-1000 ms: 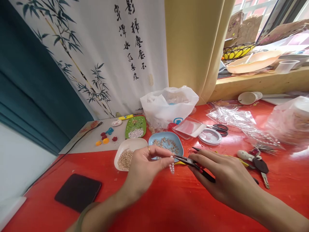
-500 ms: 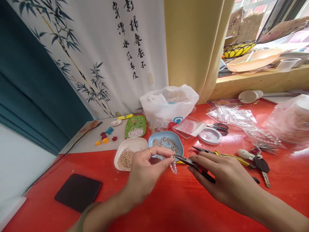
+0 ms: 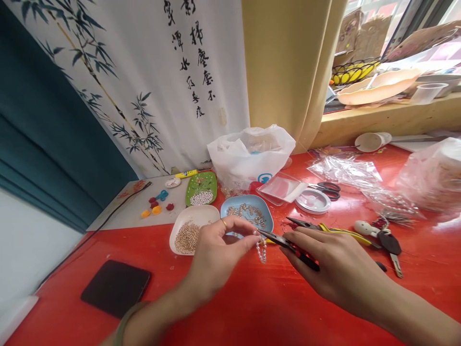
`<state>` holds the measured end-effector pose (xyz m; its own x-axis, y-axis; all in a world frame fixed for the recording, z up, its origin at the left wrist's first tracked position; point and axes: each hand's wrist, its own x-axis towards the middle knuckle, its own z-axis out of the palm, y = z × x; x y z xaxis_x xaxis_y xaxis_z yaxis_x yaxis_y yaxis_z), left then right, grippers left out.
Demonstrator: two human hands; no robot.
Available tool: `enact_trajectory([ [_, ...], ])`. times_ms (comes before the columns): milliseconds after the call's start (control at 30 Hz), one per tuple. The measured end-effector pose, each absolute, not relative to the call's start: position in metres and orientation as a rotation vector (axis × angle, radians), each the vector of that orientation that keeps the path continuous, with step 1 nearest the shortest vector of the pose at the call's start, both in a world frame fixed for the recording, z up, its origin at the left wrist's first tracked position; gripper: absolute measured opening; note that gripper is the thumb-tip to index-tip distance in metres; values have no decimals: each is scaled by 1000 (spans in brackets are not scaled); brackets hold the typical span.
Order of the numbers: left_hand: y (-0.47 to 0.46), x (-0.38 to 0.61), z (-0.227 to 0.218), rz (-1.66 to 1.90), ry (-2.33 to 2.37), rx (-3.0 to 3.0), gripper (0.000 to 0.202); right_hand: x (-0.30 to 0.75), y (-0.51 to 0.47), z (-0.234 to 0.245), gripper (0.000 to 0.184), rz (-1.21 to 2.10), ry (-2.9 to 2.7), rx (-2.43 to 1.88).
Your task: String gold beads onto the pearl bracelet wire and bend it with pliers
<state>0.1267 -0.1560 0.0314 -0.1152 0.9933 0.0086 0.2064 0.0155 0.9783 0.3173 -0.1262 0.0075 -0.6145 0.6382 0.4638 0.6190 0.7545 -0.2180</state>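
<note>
left hand pinches white-bead loop; right hand grips black-and-red metal pliers; white cloth curtain along red counter back edge bears "水".

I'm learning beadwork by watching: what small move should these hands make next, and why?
Probably a gentle squeeze of the pliers by the right hand, with the left hand held steady. The pliers' tips point right at the left fingertips, which pinch the top of a hanging bead strand. Whether the tips already grip something is too small to tell.
</note>
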Motion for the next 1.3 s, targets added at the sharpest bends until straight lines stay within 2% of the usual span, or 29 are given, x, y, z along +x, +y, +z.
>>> enact_trajectory([
  [233,-149,122,31,1156,1270,1087,12,317,-124,6,21,24,-2422,-954],
  [600,-145,121,26,1077,1033,680,9,318,-127,6,22,-76,-2394,-885],
  [1300,-149,126,22,1284,1187,975,10,314,-131,8,23,25,-2406,-900],
])
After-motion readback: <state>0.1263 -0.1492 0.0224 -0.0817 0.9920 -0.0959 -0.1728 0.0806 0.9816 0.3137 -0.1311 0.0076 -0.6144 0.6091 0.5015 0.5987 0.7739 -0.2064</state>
